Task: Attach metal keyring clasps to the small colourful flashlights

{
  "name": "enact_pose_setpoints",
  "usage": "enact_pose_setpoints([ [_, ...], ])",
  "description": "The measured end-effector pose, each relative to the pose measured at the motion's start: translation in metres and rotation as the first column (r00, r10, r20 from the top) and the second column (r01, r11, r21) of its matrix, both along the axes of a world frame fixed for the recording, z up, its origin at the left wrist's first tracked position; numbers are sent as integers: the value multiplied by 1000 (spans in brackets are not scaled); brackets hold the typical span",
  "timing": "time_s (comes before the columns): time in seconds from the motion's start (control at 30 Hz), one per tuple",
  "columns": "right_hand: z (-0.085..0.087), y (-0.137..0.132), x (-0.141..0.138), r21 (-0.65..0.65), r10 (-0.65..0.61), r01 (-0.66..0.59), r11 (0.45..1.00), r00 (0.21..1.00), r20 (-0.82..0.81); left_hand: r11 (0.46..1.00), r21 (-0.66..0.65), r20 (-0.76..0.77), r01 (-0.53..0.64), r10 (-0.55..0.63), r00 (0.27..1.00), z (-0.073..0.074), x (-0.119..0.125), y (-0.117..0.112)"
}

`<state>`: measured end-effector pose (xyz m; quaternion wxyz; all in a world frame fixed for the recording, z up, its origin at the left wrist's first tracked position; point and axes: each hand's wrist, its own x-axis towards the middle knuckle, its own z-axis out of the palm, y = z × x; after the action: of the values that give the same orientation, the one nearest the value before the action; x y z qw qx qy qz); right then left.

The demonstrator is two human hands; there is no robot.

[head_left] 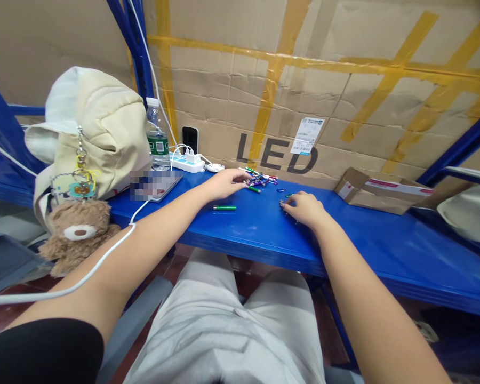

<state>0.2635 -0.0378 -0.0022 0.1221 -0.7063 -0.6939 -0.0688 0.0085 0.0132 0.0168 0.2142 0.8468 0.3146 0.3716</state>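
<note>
My left hand (234, 181) reaches to a pile of small shiny tubes and pieces (266, 181), mostly purple, green and red, by the cardboard. Its fingers are apart at the pile's left edge, and a green tube (255, 189) lies just by the thumb. Nearer the table's front lies another green metallic tube (224, 208), flat and alone. To the right, my right hand (302, 208) rests low over the table with its fingers closed; whatever is at the fingertips is too small to make out. A small blue piece (280, 190) lies just left of that hand.
The blue table (248, 229) backs onto a large cardboard sheet (208, 101). An open cardboard box (380, 194) stands right. On the left are a cream bag (104, 122), a plush bear (82, 234), a water bottle (159, 141), a power strip (188, 162) and a white cable (100, 261) across my left arm.
</note>
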Motion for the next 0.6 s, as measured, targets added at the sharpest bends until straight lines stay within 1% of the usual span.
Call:
enact_pose_setpoints([
  [0.1,0,0,0,5,-5,5,1000,1000,-7,1000,-10,24,-8,8,1000,1,0,1],
  [0.17,1,0,0,14,-3,4,1000,1000,-19,999,-18,65,-37,38,997,0,0,4],
  [0.23,1,0,0,12,2,-2,1000,1000,-25,997,-15,67,-76,76,995,-2,-1,7],
  [0.27,1,0,-1,6,4,-4,1000,1000,-24,995,-15,39,-94,95,995,-3,-2,9],
  [0.33,1,0,-1,-7,5,-5,1000,1000,-23,993,-25,-89,-116,114,990,-5,-4,10],
  [0.4,1,0,-2,-13,8,-8,1000,1000,-29,993,-31,-256,-110,99,962,-6,-5,10],
  [0.47,2,0,-3,-14,16,-16,1000,999,-41,996,4,-367,-86,82,927,-8,-5,10],
  [0.53,1,2,-4,-15,23,-23,1000,998,-52,997,53,-390,-61,77,918,-10,-2,12],
  [0.6,1,3,-4,-19,28,-29,999,998,-60,997,69,-379,-38,61,923,-12,2,15],
])
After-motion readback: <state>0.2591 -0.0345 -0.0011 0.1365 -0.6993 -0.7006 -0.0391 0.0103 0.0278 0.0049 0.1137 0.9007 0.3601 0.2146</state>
